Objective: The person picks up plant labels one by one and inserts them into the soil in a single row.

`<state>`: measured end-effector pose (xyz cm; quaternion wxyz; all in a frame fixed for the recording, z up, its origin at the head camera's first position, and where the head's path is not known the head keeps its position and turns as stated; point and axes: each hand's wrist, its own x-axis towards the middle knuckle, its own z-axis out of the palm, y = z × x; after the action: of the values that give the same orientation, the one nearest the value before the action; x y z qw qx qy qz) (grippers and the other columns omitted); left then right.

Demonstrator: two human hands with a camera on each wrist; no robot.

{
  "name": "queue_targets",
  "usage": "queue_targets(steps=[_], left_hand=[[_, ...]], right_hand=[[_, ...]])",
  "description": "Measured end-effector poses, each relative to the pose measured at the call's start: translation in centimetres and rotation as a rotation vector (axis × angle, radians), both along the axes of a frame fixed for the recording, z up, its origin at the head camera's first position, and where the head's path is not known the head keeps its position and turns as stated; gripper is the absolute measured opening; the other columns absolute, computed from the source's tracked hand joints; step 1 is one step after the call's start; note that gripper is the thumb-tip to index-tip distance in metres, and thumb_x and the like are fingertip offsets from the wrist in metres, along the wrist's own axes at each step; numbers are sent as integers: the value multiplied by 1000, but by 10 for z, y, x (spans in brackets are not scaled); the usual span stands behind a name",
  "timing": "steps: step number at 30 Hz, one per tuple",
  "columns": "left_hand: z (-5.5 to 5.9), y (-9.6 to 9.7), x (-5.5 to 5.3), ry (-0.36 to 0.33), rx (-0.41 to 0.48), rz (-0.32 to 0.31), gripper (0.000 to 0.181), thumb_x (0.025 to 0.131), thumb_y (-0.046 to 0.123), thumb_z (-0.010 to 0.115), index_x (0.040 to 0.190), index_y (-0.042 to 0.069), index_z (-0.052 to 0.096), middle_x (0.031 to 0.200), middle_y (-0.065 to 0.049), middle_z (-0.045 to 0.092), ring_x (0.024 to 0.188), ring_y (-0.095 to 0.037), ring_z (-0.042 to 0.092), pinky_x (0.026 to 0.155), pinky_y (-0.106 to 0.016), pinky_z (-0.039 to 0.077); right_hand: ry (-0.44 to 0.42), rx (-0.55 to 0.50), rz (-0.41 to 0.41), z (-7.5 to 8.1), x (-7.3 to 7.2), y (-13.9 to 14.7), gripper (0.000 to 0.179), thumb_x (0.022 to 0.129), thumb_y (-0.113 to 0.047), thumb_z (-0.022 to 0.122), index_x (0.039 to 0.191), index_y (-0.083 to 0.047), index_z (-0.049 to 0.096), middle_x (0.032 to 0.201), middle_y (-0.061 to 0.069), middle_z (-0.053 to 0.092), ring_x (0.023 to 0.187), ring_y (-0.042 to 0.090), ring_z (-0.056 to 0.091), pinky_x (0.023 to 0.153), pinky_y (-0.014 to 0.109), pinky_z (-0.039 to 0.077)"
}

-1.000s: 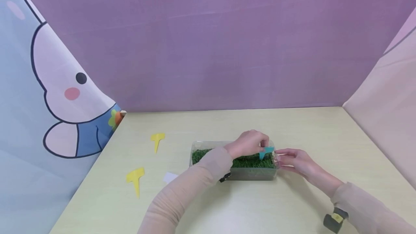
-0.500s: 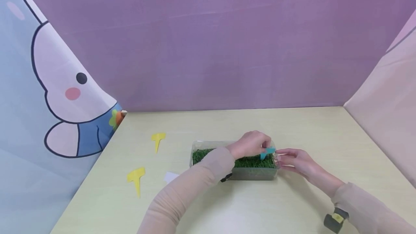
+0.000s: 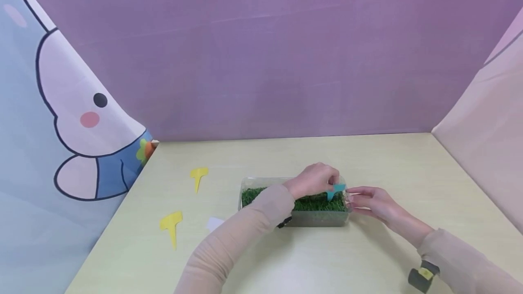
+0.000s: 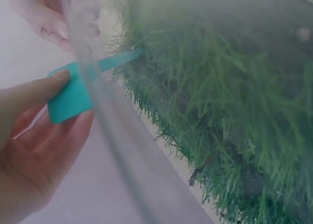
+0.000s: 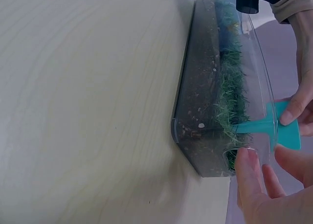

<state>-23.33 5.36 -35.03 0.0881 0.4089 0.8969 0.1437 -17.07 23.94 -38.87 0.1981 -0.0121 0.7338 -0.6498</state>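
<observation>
My left hand (image 3: 312, 180) pinches the wide head of a teal T-shaped plant label (image 3: 336, 190) between thumb and fingers. In the left wrist view the stem of the teal label (image 4: 68, 99) points into the green grass (image 4: 205, 87). That grass grows over dark soil in a clear plastic planter box (image 5: 200, 87), close to the box's right end. Beside that end is my right hand (image 3: 373, 203); its extended fingers (image 5: 247, 177) rest against the end wall, and the thumb lies near the rim. My left forearm covers the front left of the box in the head view.
Two yellow T-shaped plant labels (image 3: 199, 178) (image 3: 171, 228) lie on the pale wooden table (image 3: 388, 158), left of the box. A white piece (image 3: 214, 222) lies partly behind my left sleeve. A purple cloth (image 3: 286, 58) hangs behind the table.
The teal label and my left hand shift only slightly, a little to the right and back, staying over the box's right end. My right hand keeps its place.
</observation>
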Motion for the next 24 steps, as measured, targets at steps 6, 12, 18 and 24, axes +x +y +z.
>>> queue_targets(steps=[6, 12, 18, 24], left_hand=[[1, 0, 0, -41, -1, 25, 13, 81, 16, 64, 94, 15, 63, 82, 7, 61, 70, -1, 52, 61, -11, 40], [3, -1, -1, -79, 5, 16, 17, 80, 19, 65, 96, 16, 63, 82, 8, 60, 71, 0, 52, 61, -11, 40], [6, 0, -2, -92, -15, 18, 26, 79, 24, 66, 104, 18, 62, 89, 7, 62, 76, -1, 54, 64, -13, 42], [12, -4, -3, -89, -71, 22, 34, 80, 29, 65, 111, 17, 59, 98, 5, 61, 84, -3, 55, 68, -16, 43]], right_hand=[[-4, 3, 5, 3, -2, 0, 48, 88, -8, 52, 124, 18, 33, 98, 9, 63, 89, 18, 61, 81, 31, 48], [-3, 12, 8, 6, -4, 0, 48, 88, -8, 52, 124, 18, 34, 98, 9, 63, 89, 18, 61, 81, 32, 48], [-3, 10, 12, 9, -5, 0, 48, 88, -9, 53, 124, 18, 34, 99, 10, 63, 90, 20, 61, 81, 32, 48], [-7, 13, 9, 12, -7, 1, 49, 88, -8, 53, 124, 18, 34, 99, 10, 63, 90, 19, 61, 81, 31, 48]])
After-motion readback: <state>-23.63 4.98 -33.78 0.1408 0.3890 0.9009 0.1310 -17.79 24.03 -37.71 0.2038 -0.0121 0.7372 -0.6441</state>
